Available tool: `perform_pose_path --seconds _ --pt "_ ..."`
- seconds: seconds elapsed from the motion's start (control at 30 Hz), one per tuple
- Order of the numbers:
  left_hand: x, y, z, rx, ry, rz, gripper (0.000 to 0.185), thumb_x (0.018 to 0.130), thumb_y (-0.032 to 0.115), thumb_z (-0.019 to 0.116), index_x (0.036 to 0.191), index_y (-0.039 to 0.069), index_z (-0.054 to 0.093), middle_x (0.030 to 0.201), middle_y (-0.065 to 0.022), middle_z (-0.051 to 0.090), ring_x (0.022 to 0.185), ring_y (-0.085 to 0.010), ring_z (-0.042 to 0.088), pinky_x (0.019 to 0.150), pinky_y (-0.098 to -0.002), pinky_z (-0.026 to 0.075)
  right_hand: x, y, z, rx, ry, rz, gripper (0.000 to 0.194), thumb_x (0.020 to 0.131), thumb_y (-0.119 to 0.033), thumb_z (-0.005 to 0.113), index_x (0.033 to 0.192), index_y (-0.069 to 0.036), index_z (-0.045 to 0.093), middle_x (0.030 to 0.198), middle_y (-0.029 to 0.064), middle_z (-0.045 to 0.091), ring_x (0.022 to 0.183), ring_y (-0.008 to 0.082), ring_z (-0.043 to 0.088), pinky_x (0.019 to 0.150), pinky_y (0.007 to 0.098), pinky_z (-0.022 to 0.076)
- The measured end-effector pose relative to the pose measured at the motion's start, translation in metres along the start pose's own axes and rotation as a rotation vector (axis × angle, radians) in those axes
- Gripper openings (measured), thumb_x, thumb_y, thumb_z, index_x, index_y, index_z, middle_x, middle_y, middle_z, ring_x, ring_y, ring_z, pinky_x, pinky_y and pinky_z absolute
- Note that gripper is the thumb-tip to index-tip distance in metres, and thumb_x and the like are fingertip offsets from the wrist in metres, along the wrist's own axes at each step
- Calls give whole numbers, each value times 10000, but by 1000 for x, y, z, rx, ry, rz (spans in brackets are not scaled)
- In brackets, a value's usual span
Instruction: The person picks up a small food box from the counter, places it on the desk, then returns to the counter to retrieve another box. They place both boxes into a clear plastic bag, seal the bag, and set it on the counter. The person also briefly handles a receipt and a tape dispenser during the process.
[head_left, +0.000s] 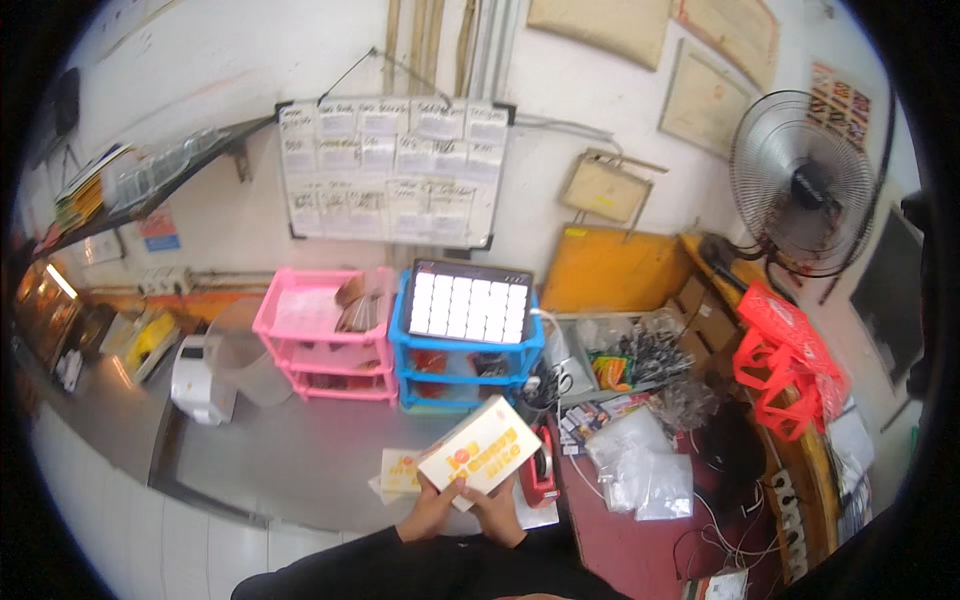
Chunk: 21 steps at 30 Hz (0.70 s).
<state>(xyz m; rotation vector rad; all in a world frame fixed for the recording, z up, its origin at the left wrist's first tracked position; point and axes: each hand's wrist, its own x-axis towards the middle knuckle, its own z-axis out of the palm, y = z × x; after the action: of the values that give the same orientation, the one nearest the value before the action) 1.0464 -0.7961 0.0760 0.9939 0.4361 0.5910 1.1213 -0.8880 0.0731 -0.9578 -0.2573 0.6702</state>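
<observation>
A white cardboard food box (481, 442) with orange and yellow printing is held up, tilted, in both hands close to my body. My left hand (429, 510) grips its lower left corner and my right hand (496, 511) its lower edge, with the thumbs on the printed face. Behind the box, a second white printed box or sheet (399, 471) lies on the steel counter, partly covered. Just right of the held box stands a red tape dispenser (541, 480).
Pink (326, 341) and blue (469, 360) tiered racks stand at the back, a tablet (470, 304) on the blue one. A white label printer (201, 379) is at left. Clear plastic bags (637, 465) and cables lie on the red tabletop (615, 536). Red bags (787, 360) hang at right.
</observation>
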Motion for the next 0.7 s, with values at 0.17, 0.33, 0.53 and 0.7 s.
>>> perform_pose_path --seconds 0.17,0.33,0.53,0.7 --pt "-26 21 -35 -164 -139 -338 630 978 165 574 1508 98 240 1448 -198 455 1315 -292 497 1081 -448 421 16 -42 -58 -141 -422 262 954 845 17 697 1558 -114 76 1422 167 453 1323 282 481 1041 398 463" --pt "-49 -8 -26 -76 -25 -386 747 922 124 675 1501 41 211 1371 -225 492 1256 -299 555 995 -412 520 3 -40 -86 -278 -665 471 1071 827 -18 731 1611 -128 9 1530 133 361 1433 219 329 1096 382 408" --pt "-63 -18 0 -270 -83 -479 628 980 296 590 1485 46 313 1374 -165 537 1285 -307 551 1071 -440 466 -21 -66 -115 -910 -765 -180 934 841 -206 808 1578 -105 244 1400 159 517 1284 242 516 987 352 499" --pt "-70 -18 -7 -268 -120 -727 648 948 374 632 1455 62 375 1326 -166 568 1159 -274 614 889 -411 554 -37 -81 -122 -1104 -717 -64 807 835 -294 808 1505 -73 416 1069 196 702 963 199 696 877 303 511"
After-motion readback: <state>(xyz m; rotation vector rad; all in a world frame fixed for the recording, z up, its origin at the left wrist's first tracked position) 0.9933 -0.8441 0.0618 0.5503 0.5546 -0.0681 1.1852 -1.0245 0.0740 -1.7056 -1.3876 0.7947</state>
